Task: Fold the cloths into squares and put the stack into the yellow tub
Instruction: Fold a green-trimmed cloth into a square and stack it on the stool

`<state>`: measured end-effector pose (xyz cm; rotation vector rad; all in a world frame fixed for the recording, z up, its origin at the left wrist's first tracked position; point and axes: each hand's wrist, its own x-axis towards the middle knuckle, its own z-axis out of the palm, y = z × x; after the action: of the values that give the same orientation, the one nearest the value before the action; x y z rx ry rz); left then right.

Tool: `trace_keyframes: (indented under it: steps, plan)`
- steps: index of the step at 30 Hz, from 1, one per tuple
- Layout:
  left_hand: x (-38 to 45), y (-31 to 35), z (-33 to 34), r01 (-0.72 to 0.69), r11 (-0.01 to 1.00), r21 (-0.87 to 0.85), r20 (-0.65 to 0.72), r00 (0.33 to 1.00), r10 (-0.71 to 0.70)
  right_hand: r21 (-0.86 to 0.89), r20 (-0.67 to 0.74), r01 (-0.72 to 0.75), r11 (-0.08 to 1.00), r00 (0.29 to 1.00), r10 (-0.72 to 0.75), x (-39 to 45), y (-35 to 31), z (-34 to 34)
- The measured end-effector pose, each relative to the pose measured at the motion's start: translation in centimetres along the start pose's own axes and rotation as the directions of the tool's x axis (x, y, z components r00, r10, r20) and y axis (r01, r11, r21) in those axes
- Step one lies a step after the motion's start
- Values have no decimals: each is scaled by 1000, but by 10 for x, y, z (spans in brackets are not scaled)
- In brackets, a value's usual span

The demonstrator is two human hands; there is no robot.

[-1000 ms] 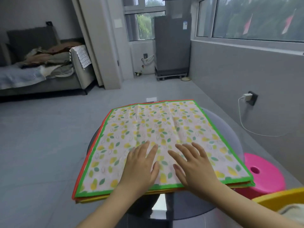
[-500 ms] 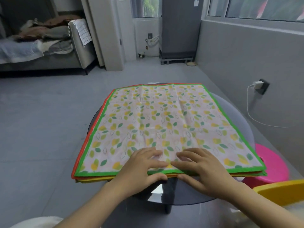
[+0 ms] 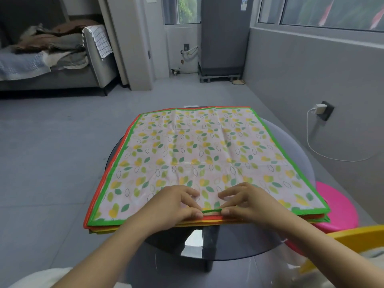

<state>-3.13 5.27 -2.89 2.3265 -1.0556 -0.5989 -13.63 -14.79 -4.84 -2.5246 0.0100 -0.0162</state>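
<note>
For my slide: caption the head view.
Both hands, left hand and right hand, pinch the top leaf-print cloth at its near edge.

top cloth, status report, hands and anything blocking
Left hand and right hand pinch top cloth at near edge. Cloth flat, unfolded. Tub at right. Nothing blocking.
</note>
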Motion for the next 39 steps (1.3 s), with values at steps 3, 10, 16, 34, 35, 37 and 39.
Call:
trace_keyframes:
  steps: [3, 10, 16, 34, 35, 37, 39]
  plan:
    - [-2, 9, -6, 26, 997, 71, -14, 1000, -26, -8, -109, -88, 996, 990, 87, -1, -9, -3]
    - [-9, 35, -28, 10, 978, 209, -177, 984, 27, -302, -255, -122, 945, 966, 43, -6, -39, -28]
    - [-15, 56, -55, -31, 968, 247, -186, 979, 79, -357, -203, -89, 930, 979, 15, -7, -60, -66]
    - [119, -19, -57, 51, 968, 245, -415, 908, 57, -365, -455, -97, 926, 887, -86, 132, 25, -35]
    - [124, -23, -54, 56, 970, 236, -429, 902, 52, -363, -464, -109, 925, 882, -78, 138, 30, -31]
    - [135, -27, -47, 72, 964, 256, -466, 883, 58, -369, -477, -131, 920, 876, -66, 148, 39, -26]
    - [143, -29, -41, 91, 948, 306, -481, 874, 71, -364, -482, -158, 918, 875, -41, 151, 48, -23]
